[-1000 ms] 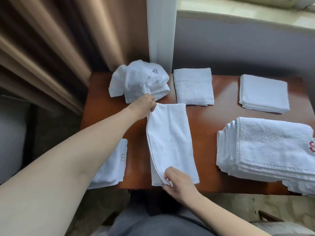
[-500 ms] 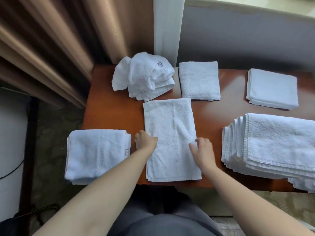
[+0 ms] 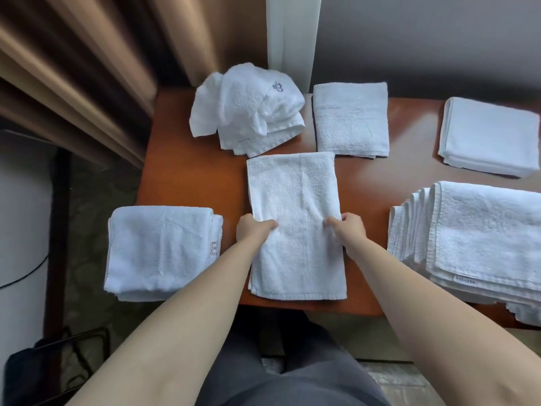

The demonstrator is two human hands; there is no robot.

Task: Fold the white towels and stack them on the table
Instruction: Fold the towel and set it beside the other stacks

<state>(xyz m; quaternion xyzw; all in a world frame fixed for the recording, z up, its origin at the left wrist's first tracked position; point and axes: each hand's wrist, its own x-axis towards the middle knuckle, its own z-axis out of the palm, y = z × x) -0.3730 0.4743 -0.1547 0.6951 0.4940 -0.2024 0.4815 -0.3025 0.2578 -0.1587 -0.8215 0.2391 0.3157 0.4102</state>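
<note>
A long white towel (image 3: 292, 194), folded lengthwise, lies in the middle of the brown table (image 3: 187, 183). My left hand (image 3: 253, 230) grips its left edge about halfway along, and my right hand (image 3: 348, 228) grips its right edge opposite. Both hands have curled fingers bunching the cloth. A loose heap of unfolded towels (image 3: 248, 109) sits at the back left. Folded towels lie at the back middle (image 3: 351, 120), at the back right (image 3: 489, 136) and at the front left corner (image 3: 161, 250). A thick stack of folded towels (image 3: 474, 241) stands at the right.
Brown curtains (image 3: 87, 68) hang close behind the table's left side, with a white curtain strip (image 3: 292, 39) and a grey wall behind. My grey-trousered legs (image 3: 281, 376) are under the near table edge. The front-left towel overhangs the table's left edge.
Both hands slid from the towel's outer edges inward and now bunch the cloth at its middle. The view has come closer to the table.
</note>
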